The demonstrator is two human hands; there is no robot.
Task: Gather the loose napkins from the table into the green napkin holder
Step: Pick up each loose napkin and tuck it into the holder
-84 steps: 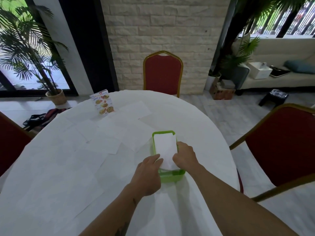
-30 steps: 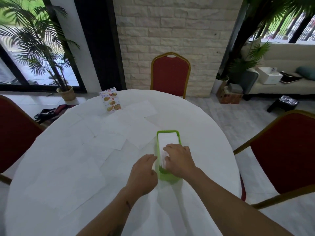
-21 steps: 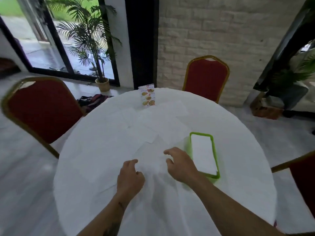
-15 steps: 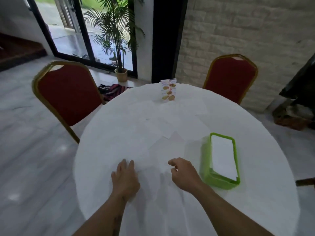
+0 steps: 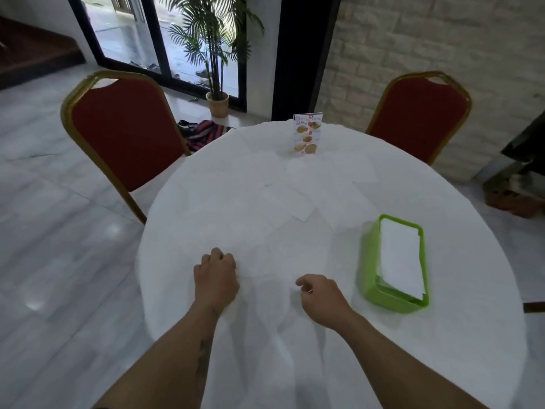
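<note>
The green napkin holder (image 5: 372,261) stands on the right side of the round white table (image 5: 460,335), with a stack of white napkins (image 5: 401,255) inside. Several loose napkins (image 5: 298,202) lie flat across the middle and far part of the table, faint against the white cloth. My left hand (image 5: 216,278) rests near the table's left edge, fingers curled down onto a loose napkin (image 5: 265,261). My right hand (image 5: 320,296) is left of the holder and apart from it, thumb and forefinger drawn together at the cloth; whether they pinch a napkin is unclear.
A menu card (image 5: 306,134) stands at the far edge of the table. Red chairs with gold frames stand at the far left (image 5: 124,134) and far right (image 5: 418,113). A potted palm (image 5: 216,84) and a bag (image 5: 203,131) are on the floor beyond.
Both hands left the holder and moved left onto the table. My view swung left. Since half a second ago my left hand's flat fingers have curled shut.
</note>
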